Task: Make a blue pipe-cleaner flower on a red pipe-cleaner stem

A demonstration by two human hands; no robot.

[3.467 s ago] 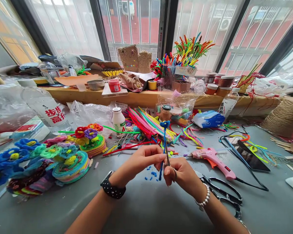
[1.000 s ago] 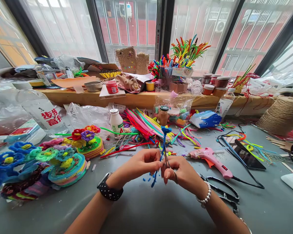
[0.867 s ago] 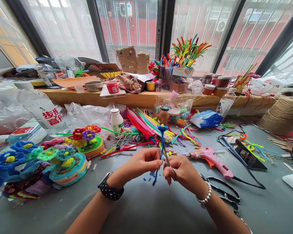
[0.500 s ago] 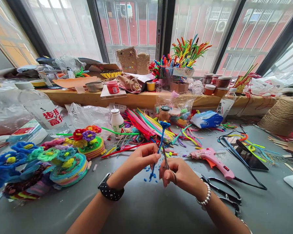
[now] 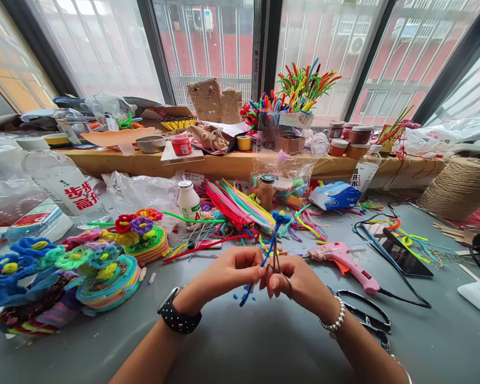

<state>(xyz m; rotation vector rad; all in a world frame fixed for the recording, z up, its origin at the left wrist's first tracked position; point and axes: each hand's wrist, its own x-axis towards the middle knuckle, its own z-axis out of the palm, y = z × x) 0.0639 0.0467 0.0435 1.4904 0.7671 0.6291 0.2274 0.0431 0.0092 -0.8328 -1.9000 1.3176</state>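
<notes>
Between thumb and fingers, my left hand (image 5: 240, 271) pinches a blue pipe cleaner stem (image 5: 271, 249) topped by a small blue flower-like tuft (image 5: 280, 217). My right hand (image 5: 294, 277) is closed on small metal scissors (image 5: 276, 260), their blades pointing up beside the stem. The fingertips of both hands meet or nearly meet. Under the hands, the stem's lower end slants down to the left, with small blue bits (image 5: 236, 296) on the grey table (image 5: 240, 341) near it.
Fuzzy flowers (image 5: 36, 256) and round stacked pieces (image 5: 108, 282) lie left. Ahead are a white bottle (image 5: 189, 202), a brown jar (image 5: 266, 192) and pipe cleaners (image 5: 232, 208). A pink glue gun (image 5: 350, 261), black-handled shears (image 5: 368, 314) and a phone (image 5: 408, 253) lie right.
Both hands have come closer together. The flower-topped stem now leans more to the right, and the scissors point more upright. The whole view has shifted slightly.
</notes>
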